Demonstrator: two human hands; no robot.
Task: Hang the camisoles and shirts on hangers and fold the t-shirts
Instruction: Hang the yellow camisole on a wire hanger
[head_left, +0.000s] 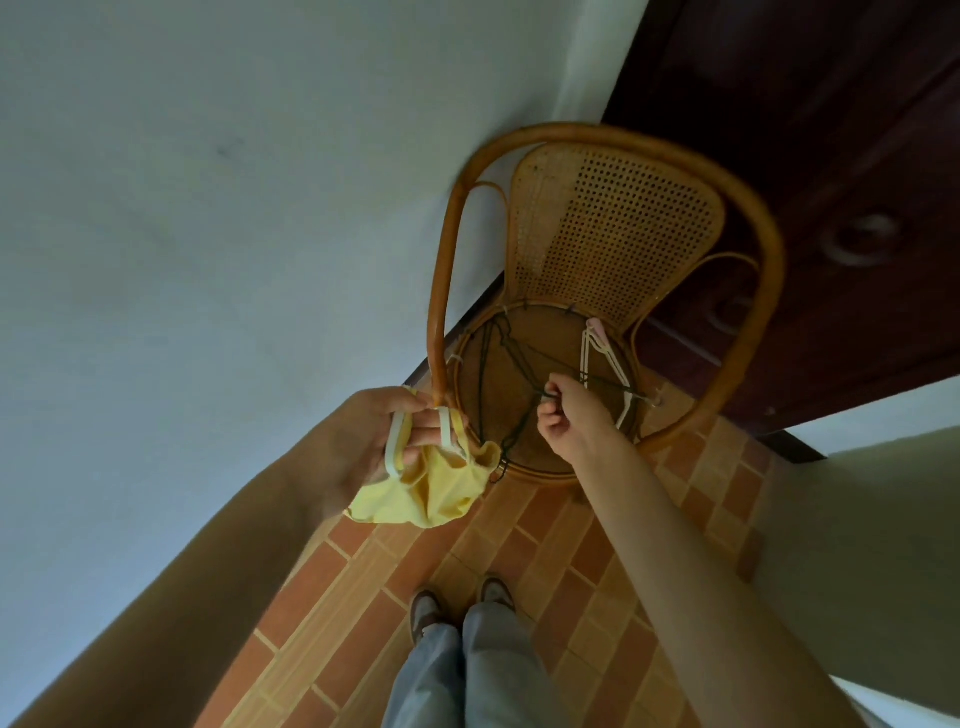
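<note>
Nearest, two shoes (457, 605) stand on the tiled floor (363, 597) below grey trouser legs. Above them the left hand (384, 436) holds a yellow camisole (431, 491) by its white straps (447, 427), looped over the fingers, the cloth hanging bunched beside the chair's front edge. The right hand (563, 415) pinches a dark wire hanger (519, 364) lying on the seat of the cane chair (618, 234). White hangers (605, 358) lie on the seat just beyond, near the backrest. A dark wooden door (831, 156) stands behind.
</note>
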